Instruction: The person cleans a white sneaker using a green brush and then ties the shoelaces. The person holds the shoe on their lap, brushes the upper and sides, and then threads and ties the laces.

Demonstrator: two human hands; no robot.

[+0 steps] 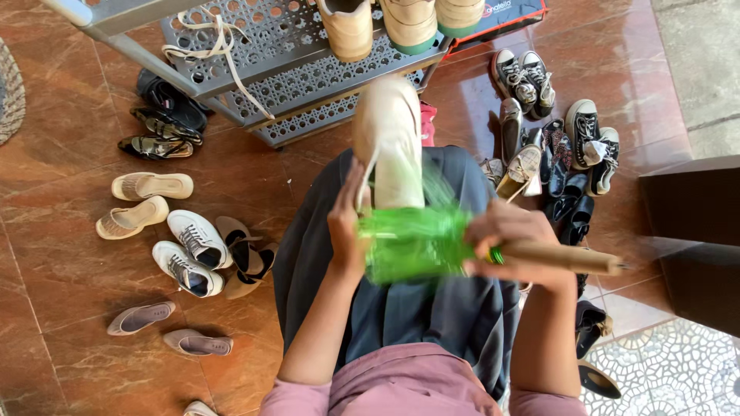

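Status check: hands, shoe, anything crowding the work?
Left hand grips the beige shoe over the lap. Right hand holds green-bristled brush by its wooden handle, bristles blurred. Loose shoes on floor both sides; shoe rack ahead.

Glossy reddish stone floor (69,192), perforated grey metal rack (293,69) at 12 o'clock, matt cream canvas shoe (389,131), green plastic bristles (412,243), wooden handle (566,258).

Grey perforated rack (293,73) at top, carrying three beige shoes (405,21) and trailing white laces (223,50). Left on the brown tiled floor (69,285): black sandals (163,123), beige slip-ons (142,202), white sneakers (191,250), brown sandals (248,262), grey flats (166,327). Right: black-and-white sneakers (524,77) above a heap of dark shoes (563,166), beside a dark cabinet (694,231) and patterned tiles (678,370).
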